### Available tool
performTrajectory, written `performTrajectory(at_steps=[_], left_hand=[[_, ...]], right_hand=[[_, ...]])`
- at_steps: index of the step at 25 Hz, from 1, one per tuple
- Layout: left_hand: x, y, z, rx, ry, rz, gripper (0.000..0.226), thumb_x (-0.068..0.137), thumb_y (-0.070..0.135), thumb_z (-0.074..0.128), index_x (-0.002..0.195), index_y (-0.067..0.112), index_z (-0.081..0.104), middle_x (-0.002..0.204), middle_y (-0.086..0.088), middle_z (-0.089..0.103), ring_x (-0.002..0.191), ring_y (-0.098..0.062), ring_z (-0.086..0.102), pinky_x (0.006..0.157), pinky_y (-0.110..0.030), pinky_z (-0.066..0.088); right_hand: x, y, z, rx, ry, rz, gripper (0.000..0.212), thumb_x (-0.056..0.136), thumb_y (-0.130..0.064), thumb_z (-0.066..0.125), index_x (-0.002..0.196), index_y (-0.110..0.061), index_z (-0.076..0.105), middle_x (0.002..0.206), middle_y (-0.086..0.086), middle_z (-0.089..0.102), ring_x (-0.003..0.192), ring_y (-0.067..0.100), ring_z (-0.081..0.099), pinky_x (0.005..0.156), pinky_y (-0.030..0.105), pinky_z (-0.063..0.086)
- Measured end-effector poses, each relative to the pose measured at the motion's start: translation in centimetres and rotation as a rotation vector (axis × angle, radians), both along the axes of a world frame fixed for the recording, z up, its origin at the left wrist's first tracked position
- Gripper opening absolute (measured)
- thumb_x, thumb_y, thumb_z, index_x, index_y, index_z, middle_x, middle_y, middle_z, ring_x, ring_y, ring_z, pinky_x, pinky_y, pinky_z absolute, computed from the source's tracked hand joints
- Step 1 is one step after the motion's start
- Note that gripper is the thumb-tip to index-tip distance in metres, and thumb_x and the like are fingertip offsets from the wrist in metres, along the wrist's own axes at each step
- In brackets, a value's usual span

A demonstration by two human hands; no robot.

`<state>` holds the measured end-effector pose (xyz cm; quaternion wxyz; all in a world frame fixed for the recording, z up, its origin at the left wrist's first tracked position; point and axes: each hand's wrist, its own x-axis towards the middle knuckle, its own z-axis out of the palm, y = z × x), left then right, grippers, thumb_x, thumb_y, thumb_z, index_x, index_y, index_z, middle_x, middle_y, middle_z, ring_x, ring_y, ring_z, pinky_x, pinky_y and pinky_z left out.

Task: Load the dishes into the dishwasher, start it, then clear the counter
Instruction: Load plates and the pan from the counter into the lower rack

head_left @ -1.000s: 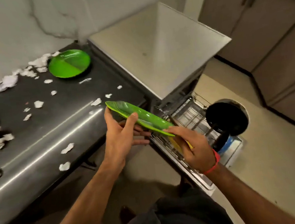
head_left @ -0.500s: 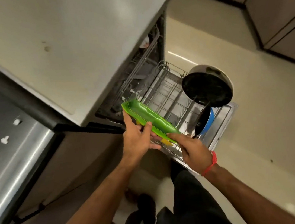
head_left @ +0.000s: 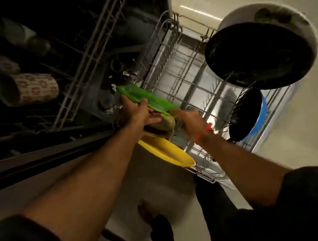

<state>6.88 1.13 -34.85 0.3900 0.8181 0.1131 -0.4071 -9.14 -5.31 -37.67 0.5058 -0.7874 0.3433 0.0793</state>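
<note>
Head view: green plate (head_left: 148, 99) now low over the pulled-out lower rack (head_left: 187, 81), held at both ends. Left hand (head_left: 137, 113) gripping the near edge, thumb on top, fingers curled beneath; right hand (head_left: 191, 121) pinching the other end, red thread at the wrist. Half a second ago held higher, level with the dishwasher's top; a second ago lifted beside the tabletop, with a second green plate lying among white scraps. Carried down since, then, and judged close to being slotted between the tines. Loading far from finished by that earlier look, and starting the machine and clearing the tabletop not yet begun.

Plate oblong, thin, glossy plastic with a raised rim, tilted on edge. Just below the hands, a brownish rounded dish, too blurred to identify, and a smooth yellow plate (head_left: 168, 155) at the rack's near corner. Rack of slender grey wire in a grid, above a shiny steel door. Farther right, a large round black pan (head_left: 257, 55) with pale outer wall, leaning, and a blue bowl (head_left: 249, 116) with dark inside. Upper rack (head_left: 79, 56) in shadow, holding a patterned cylindrical mug (head_left: 31, 89) on its side.
</note>
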Motion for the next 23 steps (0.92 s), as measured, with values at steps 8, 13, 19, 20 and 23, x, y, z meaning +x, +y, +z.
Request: performTrajectory(at_steps=[8, 13, 19, 20, 23], left_hand=[[0.9, -3.8, -6.7, 0.038, 0.100, -0.041, 0.061, 0.109, 0.012, 0.040, 0.155, 0.027, 0.002, 0.102, -0.023, 0.060, 0.058, -0.026, 0.072, 0.040, -0.033, 0.055], [0.8, -5.0, -7.4, 0.099, 0.166, -0.046, 0.062, 0.109, 0.007, 0.037, 0.158, 0.027, 0.004, 0.120, -0.021, 0.058, 0.054, -0.025, 0.072, 0.050, -0.039, 0.061], [0.3, -3.4, -4.0, 0.103, 0.117, -0.040, 0.067, 0.107, 0.002, 0.039, 0.160, 0.029, 0.007, 0.137, -0.022, 0.057, 0.057, -0.019, 0.074, 0.046, -0.032, 0.058], [0.0, -2.7, -3.0, 0.088, 0.091, -0.032, 0.067, 0.106, 0.003, 0.042, 0.160, 0.032, 0.012, 0.135, -0.019, 0.059, 0.058, -0.019, 0.074, 0.044, -0.031, 0.056], [-1.6, 0.4, 1.6, -0.001, -0.048, -0.086, 0.055, 0.105, 0.013, 0.051, 0.152, 0.034, 0.030, 0.126, -0.002, 0.062, 0.066, -0.017, 0.075, 0.044, -0.034, 0.056]], right_hand=[[2.1, -1.4, -8.0, 0.029, 0.070, -0.057, 0.048, 0.088, -0.001, 0.060, 0.133, -0.017, 0.062, 0.114, 0.023, 0.069, 0.106, 0.036, 0.066, 0.092, 0.035, 0.050], [2.8, -3.0, -10.0, 0.003, 0.211, 0.026, 0.073, 0.088, 0.012, 0.048, 0.148, -0.029, 0.043, 0.127, 0.021, 0.060, 0.112, 0.038, 0.062, 0.094, 0.038, 0.050], [0.9, -2.2, -8.2, -0.044, 0.172, 0.022, 0.088, 0.082, 0.021, 0.044, 0.154, -0.027, 0.030, 0.156, 0.009, 0.037, 0.140, 0.031, 0.041, 0.113, 0.037, 0.039], [0.4, -1.8, -7.2, -0.046, 0.129, -0.024, 0.083, 0.082, 0.019, 0.045, 0.153, -0.023, 0.035, 0.154, 0.010, 0.040, 0.139, 0.031, 0.041, 0.114, 0.036, 0.037], [-1.0, 0.4, -1.8, -0.072, -0.015, -0.066, 0.066, 0.083, 0.012, 0.051, 0.144, -0.012, 0.049, 0.141, 0.016, 0.054, 0.132, 0.031, 0.049, 0.110, 0.027, 0.034]])
